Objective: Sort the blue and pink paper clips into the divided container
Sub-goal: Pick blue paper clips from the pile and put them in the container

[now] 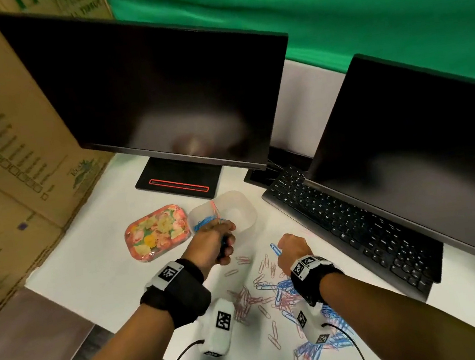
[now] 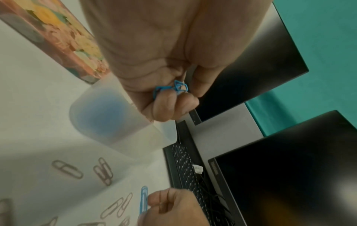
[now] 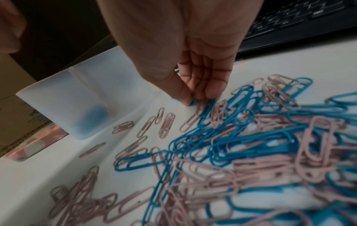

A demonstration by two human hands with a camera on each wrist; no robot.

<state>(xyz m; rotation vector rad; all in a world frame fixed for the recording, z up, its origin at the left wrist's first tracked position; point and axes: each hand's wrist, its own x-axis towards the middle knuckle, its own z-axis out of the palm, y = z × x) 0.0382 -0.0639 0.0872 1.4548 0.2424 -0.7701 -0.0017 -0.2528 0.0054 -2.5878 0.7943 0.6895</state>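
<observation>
A few blue clips (image 2: 172,89) are pinched between the curled fingertips and thumb of the left hand (image 1: 212,241), held at the near rim of the divided container (image 1: 244,209). A single blue paper clip (image 1: 275,249) is pinched against the table (image 1: 97,268) by thumb and fingertips of the right hand (image 1: 294,252), at the far edge of the loose pile (image 3: 241,145). The container is translucent white; blue clips (image 1: 205,221) are seen in its left compartment, with a few pink strands at the divider. The pile of mixed blue and pink clips is spread on the table between the forearms, with stray pink clips (image 1: 243,260) nearer the container. A floral tin (image 1: 157,233) lies just left of the container. A keyboard (image 1: 346,226) and two dark monitors (image 1: 160,99) stand behind.
</observation>
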